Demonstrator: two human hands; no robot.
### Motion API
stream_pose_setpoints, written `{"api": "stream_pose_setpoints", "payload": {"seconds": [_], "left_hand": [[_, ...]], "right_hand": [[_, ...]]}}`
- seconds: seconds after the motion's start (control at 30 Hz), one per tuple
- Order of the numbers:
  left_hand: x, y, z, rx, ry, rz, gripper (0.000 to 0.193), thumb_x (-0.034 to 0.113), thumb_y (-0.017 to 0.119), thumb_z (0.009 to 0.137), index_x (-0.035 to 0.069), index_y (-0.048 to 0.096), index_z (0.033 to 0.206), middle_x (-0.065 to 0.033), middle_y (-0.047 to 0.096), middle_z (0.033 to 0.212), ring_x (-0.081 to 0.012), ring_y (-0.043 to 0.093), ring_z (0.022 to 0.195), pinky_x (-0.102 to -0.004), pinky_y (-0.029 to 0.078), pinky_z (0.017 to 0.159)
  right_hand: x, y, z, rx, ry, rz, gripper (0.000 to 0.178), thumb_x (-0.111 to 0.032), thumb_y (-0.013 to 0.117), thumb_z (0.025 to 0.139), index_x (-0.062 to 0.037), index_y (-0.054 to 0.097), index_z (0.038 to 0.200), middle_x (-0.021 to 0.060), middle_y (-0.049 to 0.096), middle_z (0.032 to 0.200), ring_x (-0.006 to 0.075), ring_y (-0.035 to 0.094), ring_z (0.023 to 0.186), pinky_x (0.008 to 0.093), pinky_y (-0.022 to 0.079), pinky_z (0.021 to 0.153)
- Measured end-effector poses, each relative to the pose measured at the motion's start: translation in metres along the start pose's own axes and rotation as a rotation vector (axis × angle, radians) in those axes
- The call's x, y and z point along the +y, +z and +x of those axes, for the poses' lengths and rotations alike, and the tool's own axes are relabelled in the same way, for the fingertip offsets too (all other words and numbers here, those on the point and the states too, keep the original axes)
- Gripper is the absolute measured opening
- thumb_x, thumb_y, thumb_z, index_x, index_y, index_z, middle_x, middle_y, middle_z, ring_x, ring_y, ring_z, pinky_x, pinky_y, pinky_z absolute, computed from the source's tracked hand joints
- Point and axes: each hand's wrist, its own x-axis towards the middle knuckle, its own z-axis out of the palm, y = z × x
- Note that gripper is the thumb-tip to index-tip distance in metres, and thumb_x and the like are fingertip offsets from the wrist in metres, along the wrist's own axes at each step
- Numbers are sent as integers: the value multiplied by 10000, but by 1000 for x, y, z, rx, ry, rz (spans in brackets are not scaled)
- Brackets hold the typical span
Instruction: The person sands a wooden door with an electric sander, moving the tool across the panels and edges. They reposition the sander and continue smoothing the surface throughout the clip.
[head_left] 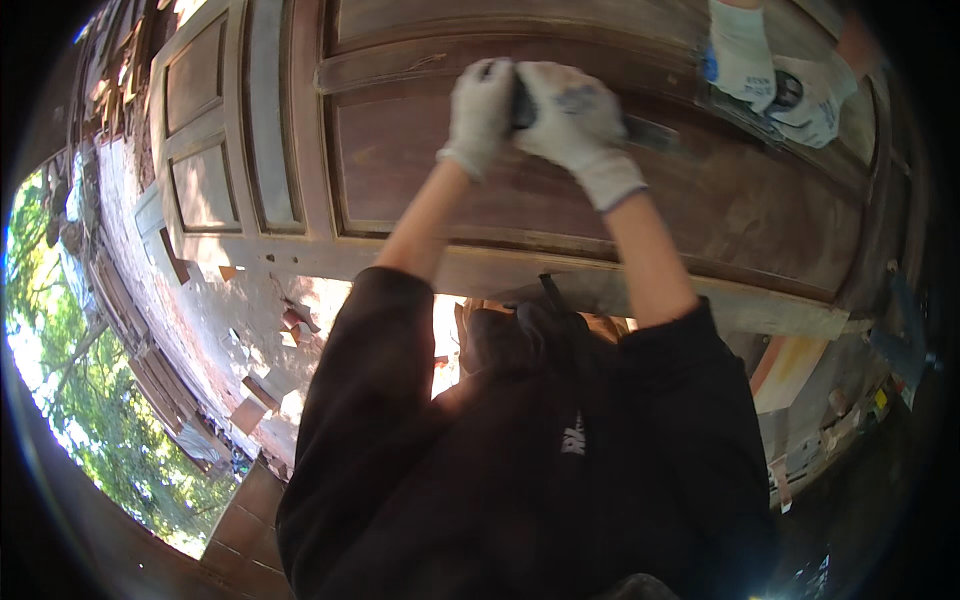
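Both my hands wear white work gloves and are up on a large brown panelled wooden door [460, 190]. My left hand [478, 115] is closed against the left side of a dark tool [521, 105], which looks like a sander. Over its top and right side, my right hand [572, 115] is wrapped with bent fingers. The gloves hide most of the tool. A blurred dark flat part [652, 134] sticks out past my right hand, low over the door's long panel.
At the upper right, another person's gloved hands [790, 95] hold a dark tool on the same door. Wood offcuts [250, 405] lie scattered on the floor to the left. Stacked boards [160, 375] run along the left side, with trees beyond. A pale board [785, 370] leans below the door's right end.
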Motion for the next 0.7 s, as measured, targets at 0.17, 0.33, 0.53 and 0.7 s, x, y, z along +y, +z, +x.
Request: {"api": "stream_pose_setpoints", "payload": {"seconds": [0.17, 0.33, 0.53, 0.7], "left_hand": [[141, 98, -12, 18, -323, -340, 404, 369, 538, 930, -3, 667, 1017, -260, 684, 1048, -446, 643, 1016, -494, 499, 910], [189, 128, -10, -197, -427, -357, 485, 409, 488, 924, 9, 658, 1140, -280, 659, 1143, -442, 594, 1141, -475, 448, 1013], [118, 60, -13, -140, -427, -378, 505, 399, 483, 938, -7, 639, 1193, -296, 631, 1196, -456, 577, 1169, -471, 447, 1026], [9, -62, -15, 83, -435, -412, 521, 412, 516, 925, -12, 642, 1199, -293, 644, 1177, -454, 593, 1148, -466, 462, 1003]], "right_hand": [[102, -65, -75, 19, 95, -108, 669, -440, 818, 682, -156, 607, 1249, 88, 675, 1182, 276, 638, 1110, 406, 499, 965], [135, -101, -102, -15, 238, -124, 627, -355, 840, 682, -146, 623, 1231, 91, 672, 1199, 298, 639, 1100, 390, 505, 934], [70, -51, -59, -54, 137, -126, 656, -409, 856, 638, -141, 617, 1187, 85, 675, 1149, 301, 640, 1081, 414, 511, 907], [-59, 33, 18, -98, 52, -171, 677, -494, 830, 668, -151, 598, 1204, 86, 669, 1166, 293, 642, 1093, 434, 526, 901]]}}
